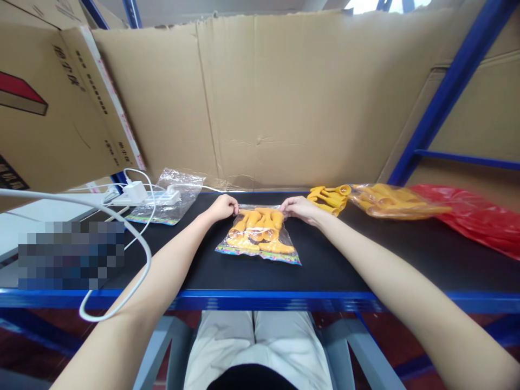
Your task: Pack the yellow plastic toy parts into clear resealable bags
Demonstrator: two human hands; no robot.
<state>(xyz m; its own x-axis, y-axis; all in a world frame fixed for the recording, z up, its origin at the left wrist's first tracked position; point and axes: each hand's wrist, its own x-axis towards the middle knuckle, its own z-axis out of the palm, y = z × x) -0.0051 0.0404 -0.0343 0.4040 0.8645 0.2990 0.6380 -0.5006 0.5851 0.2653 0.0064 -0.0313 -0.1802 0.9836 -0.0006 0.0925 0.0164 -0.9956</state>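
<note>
I have the clear bag [254,234] of orange pieces [276,248] on the black counter [264,279], its printed edge [244,253] pointing nearward, slightly askew; foreshortening hides its long axis from me. My left hand's [224,207] fingers pinch its far left corner, my right hand's [299,208] the far right.

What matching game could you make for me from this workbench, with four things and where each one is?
Things:
1. bag of yellow pieces
2. red plastic
3. white plug
4. cardboard sheet

Places:
A. upright behind the table
B. far right of the table, near the picture's edge
C. left side of the table, among white cables
D. between the left hand and the right hand

Right pairs: 1-D, 2-B, 3-C, 4-A
</note>
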